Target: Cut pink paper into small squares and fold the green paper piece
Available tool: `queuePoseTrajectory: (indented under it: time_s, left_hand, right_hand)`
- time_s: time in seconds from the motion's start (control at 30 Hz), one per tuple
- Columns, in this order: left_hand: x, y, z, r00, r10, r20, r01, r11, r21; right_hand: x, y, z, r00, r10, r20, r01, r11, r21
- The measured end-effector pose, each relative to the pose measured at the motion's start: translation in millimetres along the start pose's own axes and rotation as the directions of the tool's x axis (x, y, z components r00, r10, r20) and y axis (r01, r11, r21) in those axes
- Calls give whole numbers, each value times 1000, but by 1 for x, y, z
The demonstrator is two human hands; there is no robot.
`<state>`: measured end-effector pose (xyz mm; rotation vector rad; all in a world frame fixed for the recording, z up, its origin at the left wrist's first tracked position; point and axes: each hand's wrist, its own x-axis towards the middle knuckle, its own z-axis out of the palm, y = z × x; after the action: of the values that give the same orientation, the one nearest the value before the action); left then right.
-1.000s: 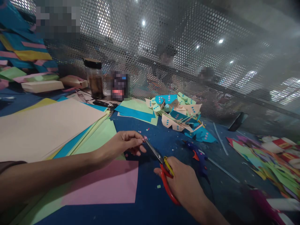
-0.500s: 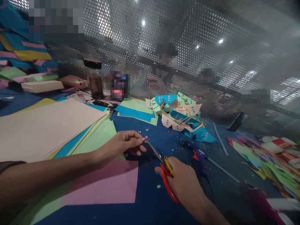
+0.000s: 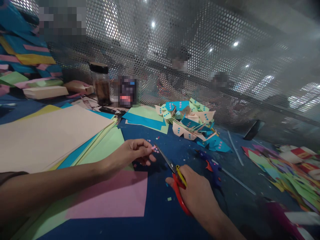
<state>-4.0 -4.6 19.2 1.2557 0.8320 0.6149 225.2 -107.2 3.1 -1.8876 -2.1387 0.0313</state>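
Between the thumb and fingertips of my left hand (image 3: 140, 152) is pinched a small strip of pink paper (image 3: 153, 147). My right hand (image 3: 196, 190) grips scissors (image 3: 179, 191) by their red and yellow handles. The blades point up and left, their tips close beside the pink strip. Tiny pink squares lie on the blue table under the strip, and a small green scrap (image 3: 169, 199) rests below the scissors. A pink sheet (image 3: 125, 196) lies beneath my left forearm.
Stacked coloured sheets (image 3: 57, 133) spread at the left. Behind stand a lidded jar (image 3: 102, 85) and a pile of folded paper boats (image 3: 185, 128). A blue glue gun (image 3: 212, 166) with a clear glue stick lies to the right, near a heap of paper pieces (image 3: 295, 180).
The scissors have shifted slightly, with the blade tips now a little apart from the pink strip. More small pink pieces show beneath it. My left hand has stayed nearly still.
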Motion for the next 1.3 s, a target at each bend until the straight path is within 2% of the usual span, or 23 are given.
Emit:
queuePoseTrajectory:
  time_s: [0.3,0.53,0.93,1.3]
  left_hand:
    - [-1,1,1,1000,11,-22,-11,999,-40]
    - [-1,1,2,999,22,-25,-22,999,-36]
    - [-1,0,2,1000,1,-15,-1,1000,-17]
    - [-1,0,2,1000,8,-5,-8,1000,6]
  right_hand:
    - [0,-3,-1,999,17,43,-15,999,-28]
    - [-1,-3,2,999,-9,32,10,1000,-4]
    - [-1,-4,1,999,19,36,-21,997,68]
    - [-1,-4,2,999,10,38,-12,999,41]
